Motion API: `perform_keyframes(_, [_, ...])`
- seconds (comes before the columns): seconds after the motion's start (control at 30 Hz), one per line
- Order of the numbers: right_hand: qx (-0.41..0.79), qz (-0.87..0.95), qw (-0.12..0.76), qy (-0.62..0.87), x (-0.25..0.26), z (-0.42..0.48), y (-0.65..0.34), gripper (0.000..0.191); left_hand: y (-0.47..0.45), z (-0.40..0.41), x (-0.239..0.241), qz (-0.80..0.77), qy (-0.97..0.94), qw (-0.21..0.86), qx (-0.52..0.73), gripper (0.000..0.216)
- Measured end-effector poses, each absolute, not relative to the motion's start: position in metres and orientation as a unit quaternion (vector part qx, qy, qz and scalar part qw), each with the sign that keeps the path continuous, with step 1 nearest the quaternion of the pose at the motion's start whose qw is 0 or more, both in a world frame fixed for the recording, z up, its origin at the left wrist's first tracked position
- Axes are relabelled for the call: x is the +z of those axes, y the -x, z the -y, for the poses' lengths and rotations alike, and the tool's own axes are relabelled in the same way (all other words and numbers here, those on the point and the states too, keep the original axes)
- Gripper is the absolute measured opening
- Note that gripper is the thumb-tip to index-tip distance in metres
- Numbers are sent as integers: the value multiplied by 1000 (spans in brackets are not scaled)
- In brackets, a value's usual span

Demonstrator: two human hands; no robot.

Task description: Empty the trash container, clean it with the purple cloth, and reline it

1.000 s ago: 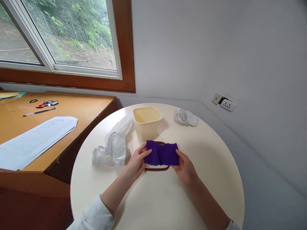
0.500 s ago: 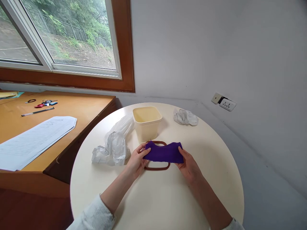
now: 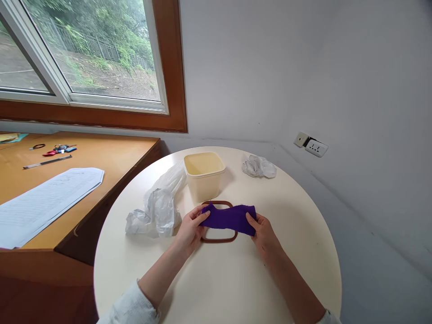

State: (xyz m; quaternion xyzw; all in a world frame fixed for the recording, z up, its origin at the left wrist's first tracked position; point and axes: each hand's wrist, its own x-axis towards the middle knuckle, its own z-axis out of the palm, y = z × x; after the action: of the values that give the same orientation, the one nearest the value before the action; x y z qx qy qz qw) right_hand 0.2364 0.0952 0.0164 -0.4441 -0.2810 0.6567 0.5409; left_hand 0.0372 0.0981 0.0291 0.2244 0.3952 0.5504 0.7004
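A strip of purple cloth (image 3: 227, 218) is stretched between my two hands above the table. My left hand (image 3: 191, 227) pinches its left end, thumb on top. At the right end, my right hand (image 3: 265, 234) grips the cloth between thumb and fingers. Beneath the cloth lies a brown rounded-square ring (image 3: 219, 240), partly covered by the cloth and my left hand; it looks like the rim of a lid. Just behind stands a cream plastic tub (image 3: 205, 182), open at the top.
A crumpled clear plastic bag (image 3: 158, 207) lies left of the tub, and a smaller one (image 3: 259, 166) at the back right of the round white table (image 3: 222, 288). A wooden desk (image 3: 124, 153) on the left bears papers (image 3: 57, 198), a pen (image 3: 47, 162) and keys (image 3: 60, 149).
The right end of the purple cloth has tilted downward, and my right thumb has shifted inward on it. My view has moved slightly. Both hands keep hold of the cloth.
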Motion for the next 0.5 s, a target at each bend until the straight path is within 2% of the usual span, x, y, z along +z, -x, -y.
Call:
perform_keyframes(0.37, [665, 295, 523, 445, 32, -96, -248, 34, -36, -98, 30, -382, -255, 711, 532, 30])
perform_keyframes(0.5, [621, 300, 537, 486, 34, -108, -287, 29, -38, -98, 35, -378, -254, 725, 516, 27])
